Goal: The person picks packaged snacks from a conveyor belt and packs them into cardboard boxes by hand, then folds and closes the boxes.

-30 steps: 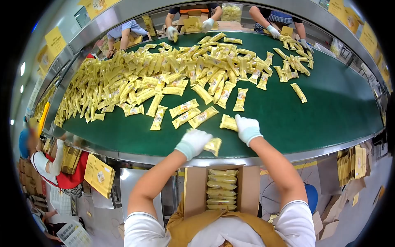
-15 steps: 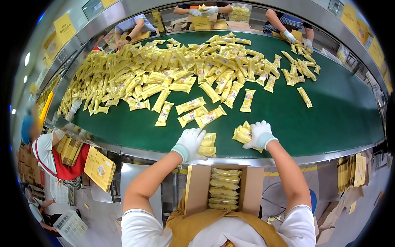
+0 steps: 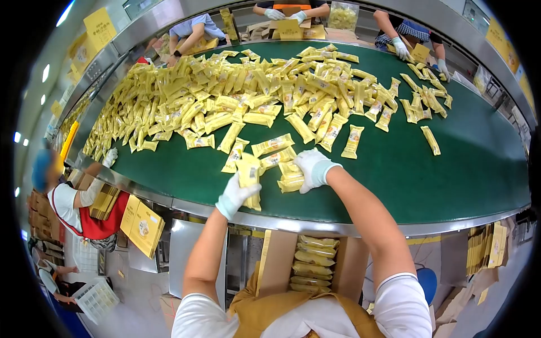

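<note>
Both of my hands wear white gloves and work over the green belt (image 3: 360, 197). My left hand (image 3: 238, 194) is closed around yellow wrapped snack packets (image 3: 248, 172), held steeply tilted above the belt's near edge. To its right, my right hand (image 3: 311, 169) has its fingers round a small group of similar snack packets (image 3: 290, 179); its palm side is hidden. Loose packets (image 3: 273, 145) lie just beyond both hands. Below the belt edge, in front of my body, an open cardboard box (image 3: 278, 256) holds a stacked row of packets (image 3: 313, 258).
A large heap of packets (image 3: 186, 93) covers the belt's far left and middle. A metal rim (image 3: 338, 229) runs along the near edge. Co-workers' gloved hands (image 3: 401, 49) are across the belt. At left, a person in a red apron (image 3: 104, 222) stands beside folded yellow cartons (image 3: 142, 225).
My right hand has moved left with its packets, close to my left hand. The left hand has raised and tilted its packets. The whole view has shifted slightly.
</note>
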A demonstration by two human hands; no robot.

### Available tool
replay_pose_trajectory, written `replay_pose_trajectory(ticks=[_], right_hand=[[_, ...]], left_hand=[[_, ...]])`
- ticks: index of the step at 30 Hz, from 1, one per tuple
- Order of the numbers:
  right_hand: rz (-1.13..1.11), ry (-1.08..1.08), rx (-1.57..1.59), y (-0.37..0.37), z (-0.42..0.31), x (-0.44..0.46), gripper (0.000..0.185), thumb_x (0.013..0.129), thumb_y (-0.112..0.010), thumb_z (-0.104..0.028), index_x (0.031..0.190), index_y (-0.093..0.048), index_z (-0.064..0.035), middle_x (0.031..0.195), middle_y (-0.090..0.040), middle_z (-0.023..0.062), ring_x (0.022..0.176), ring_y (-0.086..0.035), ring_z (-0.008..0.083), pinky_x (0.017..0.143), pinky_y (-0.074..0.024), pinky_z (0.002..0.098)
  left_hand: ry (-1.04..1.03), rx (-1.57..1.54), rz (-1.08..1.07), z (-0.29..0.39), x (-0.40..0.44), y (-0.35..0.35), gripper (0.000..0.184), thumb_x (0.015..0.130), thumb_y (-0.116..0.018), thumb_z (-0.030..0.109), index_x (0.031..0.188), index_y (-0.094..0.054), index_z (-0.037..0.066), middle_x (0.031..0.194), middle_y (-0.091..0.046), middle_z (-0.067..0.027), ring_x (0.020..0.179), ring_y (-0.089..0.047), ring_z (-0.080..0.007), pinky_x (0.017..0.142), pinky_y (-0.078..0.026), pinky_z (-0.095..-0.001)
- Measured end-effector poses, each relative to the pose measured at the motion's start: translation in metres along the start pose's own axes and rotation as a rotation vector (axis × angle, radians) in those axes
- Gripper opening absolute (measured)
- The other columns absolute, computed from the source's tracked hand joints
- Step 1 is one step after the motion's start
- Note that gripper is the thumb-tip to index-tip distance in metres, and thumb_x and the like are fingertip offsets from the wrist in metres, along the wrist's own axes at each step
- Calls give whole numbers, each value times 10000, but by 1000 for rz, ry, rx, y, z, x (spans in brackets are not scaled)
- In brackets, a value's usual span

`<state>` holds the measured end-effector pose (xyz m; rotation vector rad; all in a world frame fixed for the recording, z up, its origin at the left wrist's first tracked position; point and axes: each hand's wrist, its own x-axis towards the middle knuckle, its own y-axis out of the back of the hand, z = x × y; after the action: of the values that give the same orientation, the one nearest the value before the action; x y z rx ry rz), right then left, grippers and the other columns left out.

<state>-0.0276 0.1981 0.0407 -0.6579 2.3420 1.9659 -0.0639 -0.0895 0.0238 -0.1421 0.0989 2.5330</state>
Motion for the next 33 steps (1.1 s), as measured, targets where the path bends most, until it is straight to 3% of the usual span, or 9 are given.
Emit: replay_pose_trajectory(ticks=[2, 5, 8, 12, 16, 21, 24, 28, 33], right_hand=[[32, 1, -38, 2, -5, -15, 779, 580, -846, -517, 1185, -665, -61, 1211, -615, 180, 1176, -551, 361, 1013, -460, 422], [-14, -23, -65, 7, -19, -38, 789, 569, -853, -501, 1202, -661, -71, 1197, -572, 207, 1155, -546, 370, 992, -472, 419], [6, -47, 53, -7, -16, -60, 777, 559, -863, -472, 1183, -664, -54, 1192, -540, 231, 1144, -544, 389, 978, -488, 434], [70, -74, 67, -19, -6, -99, 790, 573, -852, -465, 1219, -638, -64, 1305, -528, 257, 1189, -532, 412, 1041, -444, 447], [149, -120, 71, -34, 11, -133, 817, 611, -817, -486, 1286, -603, -79, 1344, -537, 243, 1228, -508, 415, 1093, -361, 497], [139, -208, 92, -37, 7, -152, 888, 657, -800, -519, 1370, -518, -72, 1356, -504, 259, 1299, -463, 439, 1142, -292, 564], [191, -216, 129, -45, 6, -155, 1018, 665, -799, -545, 1479, -401, -80, 1360, -494, 269, 1344, -434, 449, 1171, -264, 557], [382, -200, 53, -73, 14, -156, 1189, 647, -791, -623, 1570, -259, -98, 1367, -496, 259, 1333, -454, 442, 1160, -269, 562], [165, -400, -150, -53, -2, -162, 1212, 631, -761, -693, 1561, -277, -86, 1375, -497, 251, 1339, -449, 435, 1141, -256, 614]], left_hand=[[-37, 45, -74, 12, 21, 1, 621, 790, -844, 193, 1301, -542, 11, 1162, -617, -58, 1038, -581, -142, 932, -494, -311], [-266, 509, -120, 47, 58, -22, 748, 709, -899, 336, 1267, -564, -33, 1157, -642, -147, 1039, -620, -232, 966, -493, -350], [58, 852, -366, 48, 104, -42, 1020, 636, -914, 468, 1390, -478, -63, 1311, -597, -264, 1193, -608, -315, 1033, -470, -352], [111, 1178, -397, 43, 102, -64, 1116, 601, -841, 647, 1381, -486, -68, 1369, -557, -293, 1255, -570, -381, 1082, -447, -385], [-37, 1443, -328, 37, 71, -82, 1032, 595, -848, 608, 1344, -520, -21, 1357, -516, -216, 1275, -510, -370, 1082, -416, -428], [-47, 1438, -310, 40, 37, -94, 1298, 592, -837, 616, 1554, -229, -8, 1397, -459, -221, 1261, -502, -383, 1084, -376, -461], [-102, 1524, -193, 24, 32, -99, 1350, 599, -826, 634, 1577, -161, -16, 1421, -441, -236, 1273, -497, -370, 1084, -369, -453], [-15, 1514, -354, 28, 27, -105, 1336, 616, -810, 652, 1574, -170, -24, 1417, -471, -209, 1309, -475, -350, 1087, -360, -443], [-184, 1510, -438, 24, 20, -107, 1249, 647, -808, 603, 1573, -219, 6, 1391, -496, -182, 1302, -477, -333, 1065, -369, -437]])
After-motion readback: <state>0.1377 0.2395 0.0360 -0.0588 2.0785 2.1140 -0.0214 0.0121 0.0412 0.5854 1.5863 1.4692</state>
